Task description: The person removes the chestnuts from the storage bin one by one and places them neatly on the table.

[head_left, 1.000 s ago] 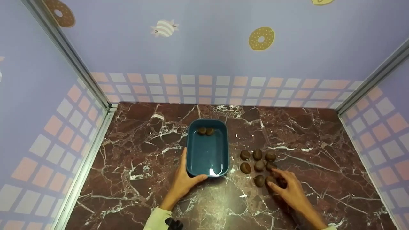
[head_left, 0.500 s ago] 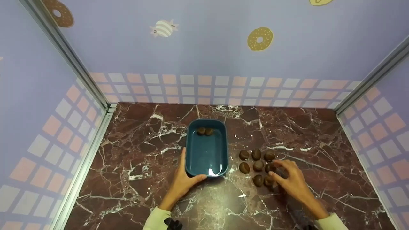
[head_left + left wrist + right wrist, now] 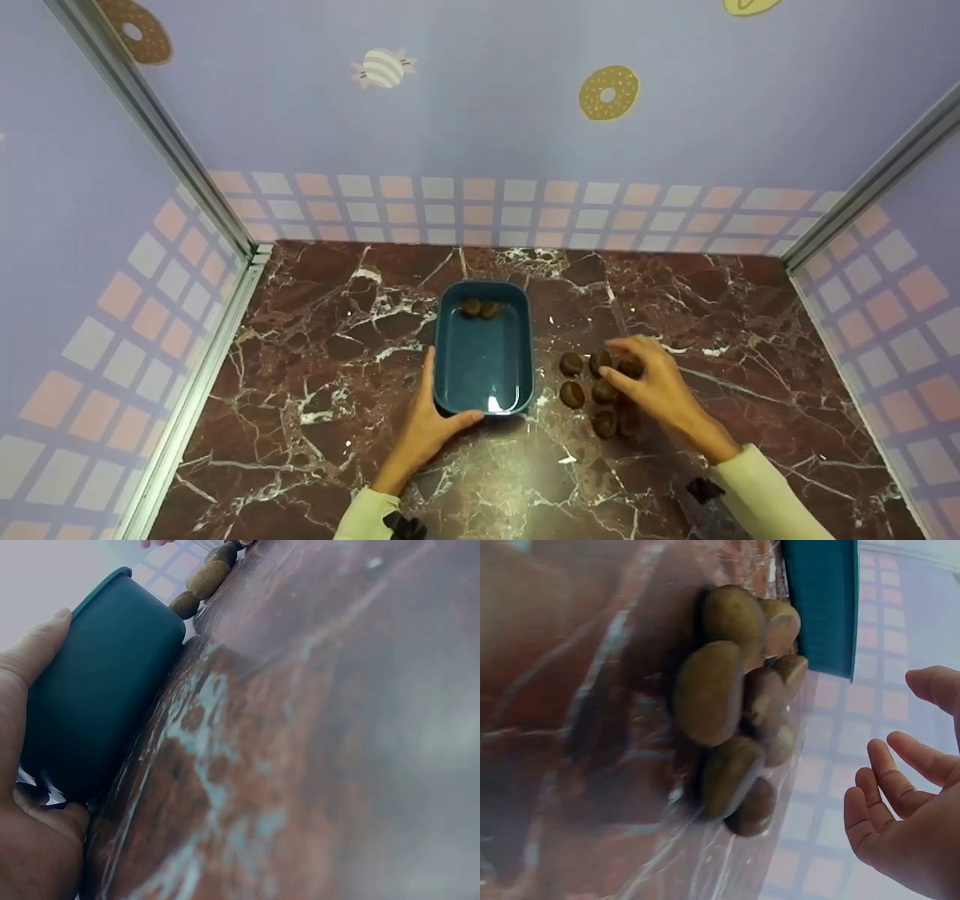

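A deep blue rectangular dish [image 3: 484, 360] stands on the marbled tabletop, with two brown rounded pieces [image 3: 480, 308] at its far end. My left hand [image 3: 431, 427] holds its near left corner, thumb on the near end and fingers along the left side. Right of the dish lie several brown, oval, nut-like pieces [image 3: 572, 394], some with a groove; their kind is unclear. My right hand [image 3: 652, 382] is over the far right of this group, thumb and forefinger apart. In the right wrist view, its fingers [image 3: 889, 772] are loosely bent with nothing between them.
The marbled tabletop [image 3: 337, 360] is bounded by a patterned back wall [image 3: 480, 112] and side walls. Metal rails [image 3: 217, 187] run along the left corner and edge. A strip of tabletop separates the dish from the brown pieces.
My right hand has moved from the near right side of the brown pieces away from me and leftward, over the far ones. The left hand and dish stay put.
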